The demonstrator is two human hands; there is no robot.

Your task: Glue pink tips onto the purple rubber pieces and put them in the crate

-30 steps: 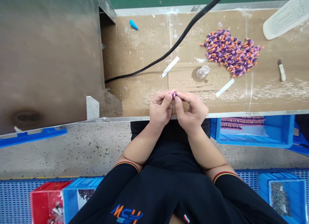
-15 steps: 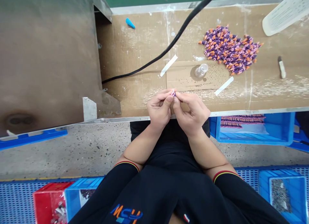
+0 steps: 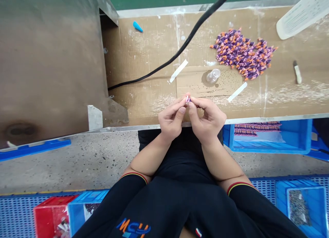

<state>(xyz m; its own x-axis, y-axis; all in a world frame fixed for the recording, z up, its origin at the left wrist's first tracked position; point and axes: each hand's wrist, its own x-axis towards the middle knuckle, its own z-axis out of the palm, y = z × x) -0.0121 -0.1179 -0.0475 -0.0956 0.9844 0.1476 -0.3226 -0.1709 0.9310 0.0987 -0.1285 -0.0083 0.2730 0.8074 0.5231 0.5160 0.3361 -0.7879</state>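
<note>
Two hands showed at the middle of the view, above a cardboard-covered worktop [image 3: 144,53]. What were they doing?

Both were closed in a tight pinch. The left hand [image 3: 171,121] and the right hand [image 3: 209,120] met at the fingertips and gripped one small pink-and-purple piece [image 3: 188,100] between them. It was too small and too covered by the fingers to make out its shape.

Where was that piece?

Held up in the fingers, just on the person's side of a clear plastic cup [image 3: 213,75].

What else lay around the cup?

Just beyond it and to the right was a heap of many purple, pink and orange pieces [image 3: 241,53]. A white paper strip [image 3: 178,71] lay to its left, and another [image 3: 237,92] lay to its right. Farther left were a small blue cone [image 3: 137,26] and a black cable [image 3: 180,50].

How much looked done?

Only part, as far as could be judged. Nearer the person than the cup and off to the right, a blue crate [image 3: 305,137] held rows of striped pink-and-purple pieces [image 3: 257,127], so some seemed finished. The heap by the cup was large, so plenty looked left.
</note>
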